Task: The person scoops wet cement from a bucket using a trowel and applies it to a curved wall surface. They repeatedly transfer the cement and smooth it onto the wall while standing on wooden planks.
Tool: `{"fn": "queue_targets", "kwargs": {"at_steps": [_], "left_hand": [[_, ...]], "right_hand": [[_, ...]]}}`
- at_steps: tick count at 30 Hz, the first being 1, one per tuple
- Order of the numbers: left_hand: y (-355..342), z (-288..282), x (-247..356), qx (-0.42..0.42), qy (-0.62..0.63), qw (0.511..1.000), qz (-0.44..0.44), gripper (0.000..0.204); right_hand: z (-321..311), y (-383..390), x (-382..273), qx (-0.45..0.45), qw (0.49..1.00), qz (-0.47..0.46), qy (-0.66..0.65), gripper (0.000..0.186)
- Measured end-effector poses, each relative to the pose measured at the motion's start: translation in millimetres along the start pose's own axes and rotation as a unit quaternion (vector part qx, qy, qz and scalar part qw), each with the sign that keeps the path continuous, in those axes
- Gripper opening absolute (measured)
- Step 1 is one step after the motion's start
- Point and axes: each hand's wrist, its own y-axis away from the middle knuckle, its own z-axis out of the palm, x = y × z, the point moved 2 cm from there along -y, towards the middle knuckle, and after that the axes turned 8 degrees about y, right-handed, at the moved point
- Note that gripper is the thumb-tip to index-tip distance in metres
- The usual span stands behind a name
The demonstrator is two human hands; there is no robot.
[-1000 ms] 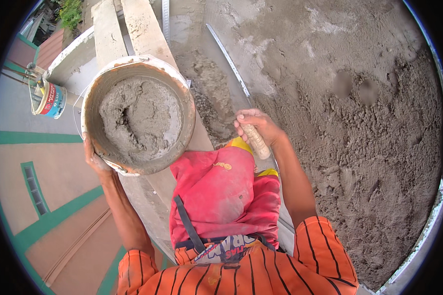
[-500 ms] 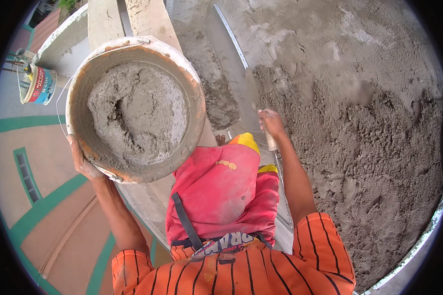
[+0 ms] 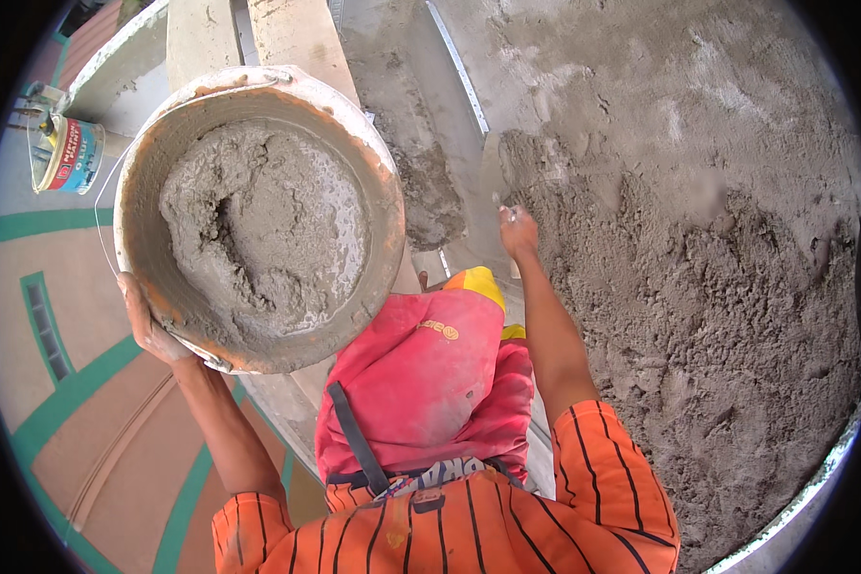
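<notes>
A large white, orange-stained bucket (image 3: 376,220) full of wet grey mortar (image 3: 258,215) fills the upper left of the view. My left hand (image 3: 149,320) is closed on its lower-left side, below the rim. My right hand (image 3: 518,231) is closed on the handle of a steel trowel (image 3: 493,170), whose blade lies near the grey strip beside the rough mortar surface (image 3: 689,344). A metal straight edge (image 3: 457,67) runs above the trowel.
Pale boards (image 3: 297,38) run beside a curved low wall (image 3: 124,62) at top left. A small labelled pail (image 3: 72,153) holding tools sits beyond it. A pink-and-green building (image 3: 77,430) lies below on the left. My knee in red shorts (image 3: 421,373) is under the bucket.
My right hand has moved right and forward with the trowel, its arm straighter. My left hand and the bucket sit slightly further left and look larger.
</notes>
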Motion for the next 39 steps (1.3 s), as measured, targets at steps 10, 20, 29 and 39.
{"fn": "queue_targets", "kwargs": {"at_steps": [10, 20, 29, 39], "left_hand": [[-15, -6, -9, -0.07, 0.046, 0.996, -0.011, 0.056], [-25, -10, -16, -0.096, 0.085, 0.991, -0.026, 0.05], [-25, -8, -15, -0.116, 0.086, 0.989, -0.016, 0.047], [-22, -5, -13, -0.131, 0.112, 0.985, -0.033, 0.045]], "right_hand": [[-104, 95, 21, 0.036, 0.997, 0.047, -0.051, 0.042], [-193, 167, 25, 0.077, 0.993, 0.07, -0.053, 0.039], [-249, 227, -5, 0.162, 0.977, 0.104, 0.092, 0.037], [-245, 185, -70, -0.369, 0.822, -0.113, -0.418, 0.03]]}}
